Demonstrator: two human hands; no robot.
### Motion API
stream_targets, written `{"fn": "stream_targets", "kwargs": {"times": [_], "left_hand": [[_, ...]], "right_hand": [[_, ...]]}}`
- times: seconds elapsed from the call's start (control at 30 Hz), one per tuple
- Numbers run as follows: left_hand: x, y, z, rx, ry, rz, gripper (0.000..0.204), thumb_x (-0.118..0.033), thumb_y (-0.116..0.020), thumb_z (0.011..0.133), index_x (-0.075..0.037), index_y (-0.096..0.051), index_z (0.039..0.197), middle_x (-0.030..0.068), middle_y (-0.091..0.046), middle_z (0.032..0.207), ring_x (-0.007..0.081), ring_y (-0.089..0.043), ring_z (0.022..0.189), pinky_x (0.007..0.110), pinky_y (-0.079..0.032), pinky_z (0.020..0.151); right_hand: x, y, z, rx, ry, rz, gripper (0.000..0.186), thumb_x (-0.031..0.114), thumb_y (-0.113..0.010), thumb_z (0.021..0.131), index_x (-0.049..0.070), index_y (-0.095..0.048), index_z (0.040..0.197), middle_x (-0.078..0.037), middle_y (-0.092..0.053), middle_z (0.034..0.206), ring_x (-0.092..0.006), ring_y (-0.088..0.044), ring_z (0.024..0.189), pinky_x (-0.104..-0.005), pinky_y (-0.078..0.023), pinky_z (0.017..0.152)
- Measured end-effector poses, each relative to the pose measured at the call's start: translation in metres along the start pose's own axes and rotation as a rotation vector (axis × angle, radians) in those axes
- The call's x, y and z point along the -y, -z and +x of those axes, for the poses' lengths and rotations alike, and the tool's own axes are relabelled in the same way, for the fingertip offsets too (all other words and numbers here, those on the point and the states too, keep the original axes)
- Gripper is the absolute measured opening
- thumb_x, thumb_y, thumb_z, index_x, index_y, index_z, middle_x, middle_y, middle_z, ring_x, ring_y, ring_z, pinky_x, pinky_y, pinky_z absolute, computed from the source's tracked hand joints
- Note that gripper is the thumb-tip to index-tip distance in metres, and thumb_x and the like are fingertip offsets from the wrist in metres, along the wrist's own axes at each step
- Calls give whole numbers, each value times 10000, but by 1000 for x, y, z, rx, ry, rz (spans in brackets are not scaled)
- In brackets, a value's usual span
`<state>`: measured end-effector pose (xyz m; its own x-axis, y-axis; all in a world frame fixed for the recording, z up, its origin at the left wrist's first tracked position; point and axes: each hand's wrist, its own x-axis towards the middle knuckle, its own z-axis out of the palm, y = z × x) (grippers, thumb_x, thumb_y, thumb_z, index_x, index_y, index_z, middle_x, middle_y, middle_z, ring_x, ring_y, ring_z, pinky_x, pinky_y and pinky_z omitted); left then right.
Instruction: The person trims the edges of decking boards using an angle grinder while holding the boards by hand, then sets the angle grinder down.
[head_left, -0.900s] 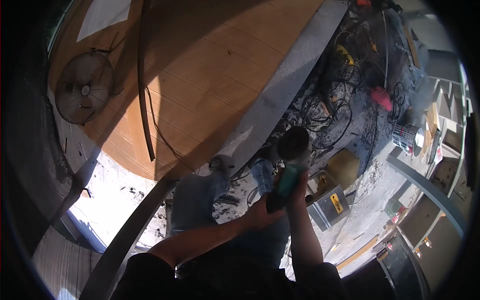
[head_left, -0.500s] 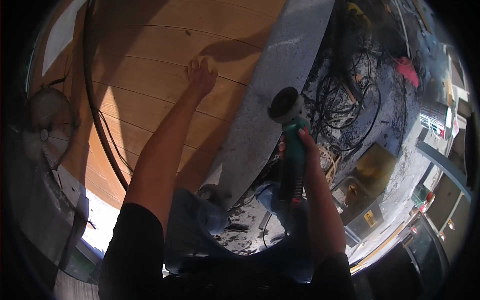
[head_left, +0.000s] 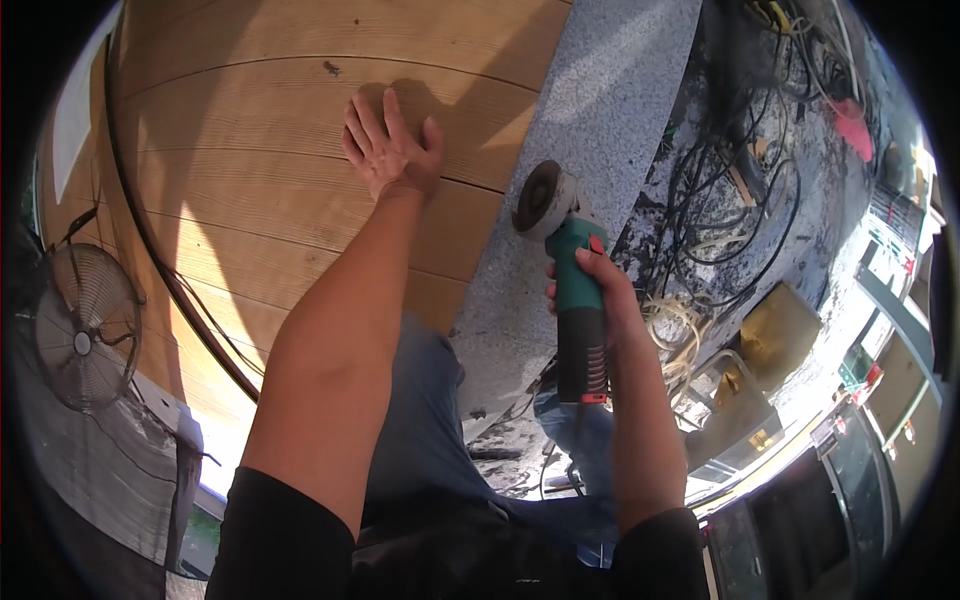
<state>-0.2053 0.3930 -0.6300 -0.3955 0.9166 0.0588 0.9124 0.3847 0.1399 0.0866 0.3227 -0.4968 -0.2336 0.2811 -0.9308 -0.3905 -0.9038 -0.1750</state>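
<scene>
My left hand (head_left: 390, 150) rests on the orange-brown wooden planks (head_left: 240, 110), fingers spread. My right hand (head_left: 606, 285) is wrapped round a green and black angle grinder (head_left: 578, 330) with a red switch and a round guarded disc at its head (head_left: 540, 200). The disc hangs over a long speckled grey strip (head_left: 625, 60) that runs along the edge of the planks; whether it touches the strip I cannot tell. My jeans and knees show below, partly hidden by my arms.
A metal fan (head_left: 84, 342) is at the left beside a long dark cable (head_left: 125, 195). Tangled cables (head_left: 735, 220), a pink object (head_left: 853, 130) and an open metal box (head_left: 725, 405) with a yellowish panel (head_left: 780, 330) lie on the dirty ground at the right.
My left hand has left the grinder and reached forward onto the planks. My right hand has raised the grinder toward the grey strip. My view has shifted, bringing more planking under my hands.
</scene>
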Motion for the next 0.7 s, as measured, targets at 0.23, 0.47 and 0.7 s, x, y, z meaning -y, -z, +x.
{"fn": "stream_targets", "kwargs": {"times": [0.23, 0.47, 0.7], "left_hand": [[-3, -1, 2, 20, 9, -21, 755, -463, -597, 945, -157, -346, 1589, 215, -220, 1671, 405, -177, 1548, 558, -118, 1254], [-3, 1, 4, 41, 18, -34, 752, -443, -595, 954, -156, -330, 1597, 213, -196, 1680, 412, -160, 1555, 566, -121, 1251], [1, -1, 3, 43, -2, -23, 734, -435, -569, 971, -157, -314, 1601, 208, -171, 1688, 407, -136, 1564, 574, -111, 1251]], "right_hand": [[32, -10, 13, -26, -56, 13, 471, 279, -671, 947, -18, -516, 1278, -177, -686, 1007, -270, -714, 779, -398, -624, 668], [87, -26, 17, -40, -108, 2, 496, 294, -677, 941, -25, -500, 1277, -182, -681, 979, -283, -708, 748, -405, -622, 653], [129, -32, 36, 57, -86, -49, 494, 285, -676, 939, 19, -481, 1306, -189, -677, 969, -283, -706, 733, -418, -615, 632]]}}
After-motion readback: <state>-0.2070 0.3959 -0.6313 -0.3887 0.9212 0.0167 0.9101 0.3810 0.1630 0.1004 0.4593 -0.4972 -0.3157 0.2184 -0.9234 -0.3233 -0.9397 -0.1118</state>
